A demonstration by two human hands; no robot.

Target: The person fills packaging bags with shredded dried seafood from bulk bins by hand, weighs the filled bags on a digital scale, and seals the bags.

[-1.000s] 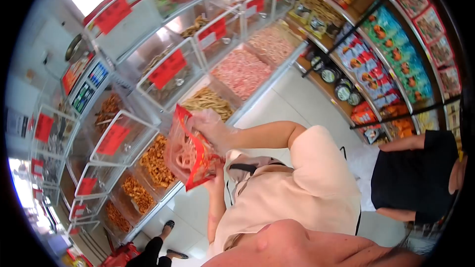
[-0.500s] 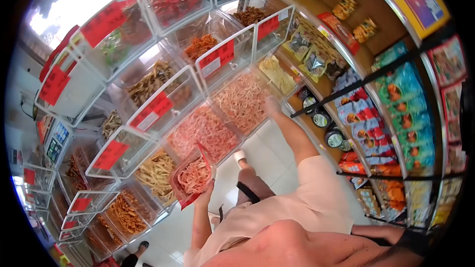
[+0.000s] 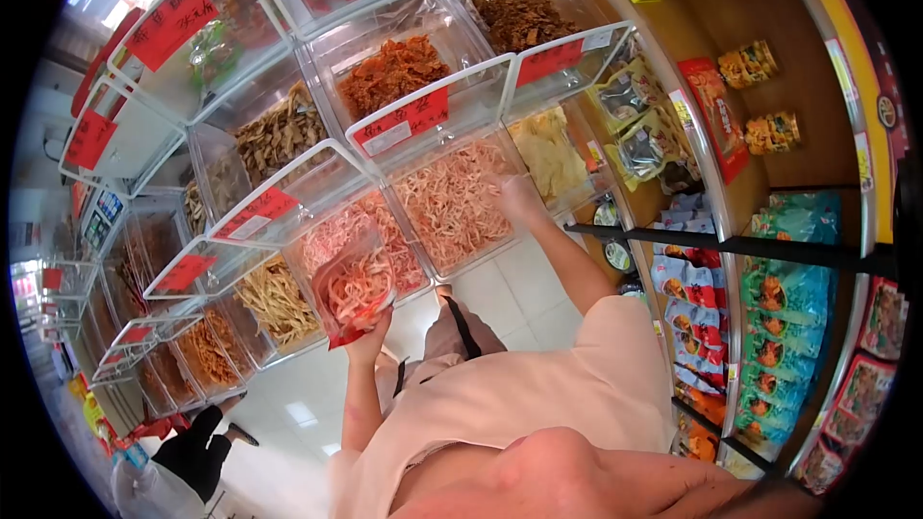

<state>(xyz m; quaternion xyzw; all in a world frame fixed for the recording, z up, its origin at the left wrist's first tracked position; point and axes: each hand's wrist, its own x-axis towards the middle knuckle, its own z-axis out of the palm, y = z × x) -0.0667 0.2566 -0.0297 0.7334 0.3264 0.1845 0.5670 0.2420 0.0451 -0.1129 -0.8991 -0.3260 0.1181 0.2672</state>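
My left hand [image 3: 372, 338] is closed around a red-edged bag [image 3: 338, 334], held with its mouth up. Pinkish-white shredded strips [image 3: 358, 290] fill the bag, which hangs at the front edge of a bin of pink shreds [image 3: 380, 221]. My right hand [image 3: 520, 200] reaches into the right side of the neighbouring bin of pale pink shredded strips [image 3: 452, 194]. Its fingers touch or dip among the strips and are too blurred to show whether they grip any.
Raised clear lids [image 3: 433, 115] with red labels stand over several bins. Yellowish sticks [image 3: 279, 303] lie to the left. Shelves of packaged snacks [image 3: 774, 327] run along the right, crossed by a black bar [image 3: 731, 245]. A person in black [image 3: 195, 452] is at lower left.
The camera view has tilted, and the bins look nearer. The filled bag stays in my left hand. My right hand remains at the same bin's right side, with its fingers now turned further inward.
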